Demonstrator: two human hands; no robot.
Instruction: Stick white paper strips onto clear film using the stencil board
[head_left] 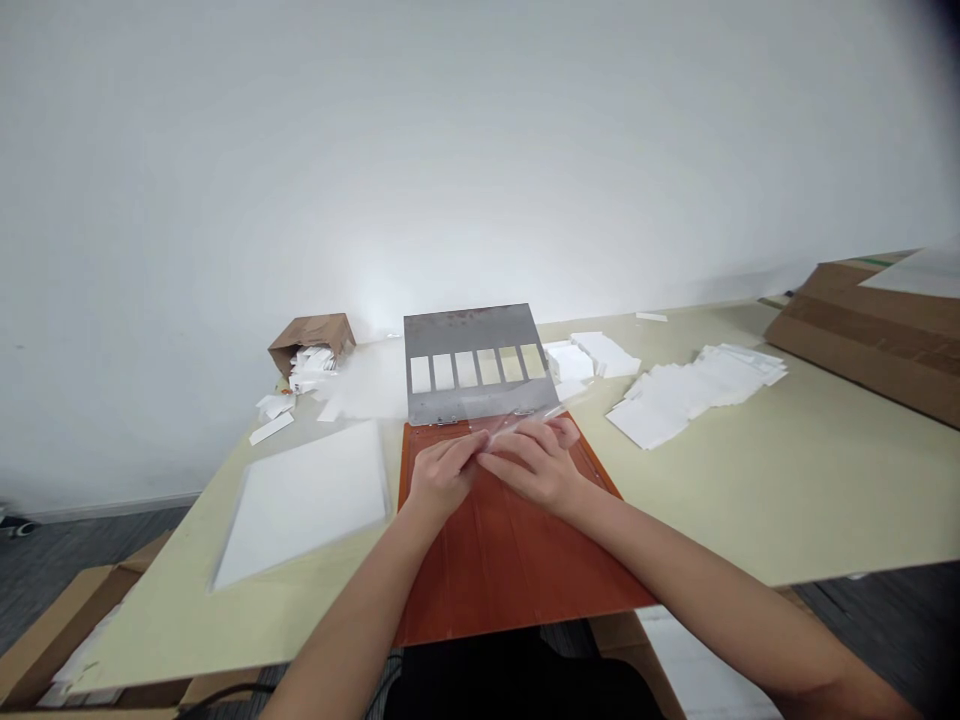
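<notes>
Clear plastic film (521, 424) pinched by left hand (442, 478) and right hand (532, 462) above orange board (510, 570)

Long axis of the film lying almost crosswise to the body, rising slightly to the right, with its far end poking out past the right fingertips. Fingers of both hands curled closed over the film, no hand released, the exact pinch hidden behind the knuckles. Film held just above the far end of the board, whose own long axis points straight ahead. Just beyond the grip, a grey metal plate (469, 335) with six rectangular windows, meeting the board's far edge. Left of the grip, a translucent white sheet (304, 505) flat on the table; farther left and beyond, a toppled kraft paper bag (311, 338) spilling white paper slips (309, 372). Right of the grip, stacked white blocks (604, 352) and a fanned spread of white sheets (694, 395). Beneath it all, a pale cream tabletop (712, 500). Far right, a cardboard box (862, 330); lower left, another cardboard box (67, 610) below the table edge. Behind, a plain white wall (300, 150); under the table's left side, a dark floor (90, 545).
</notes>
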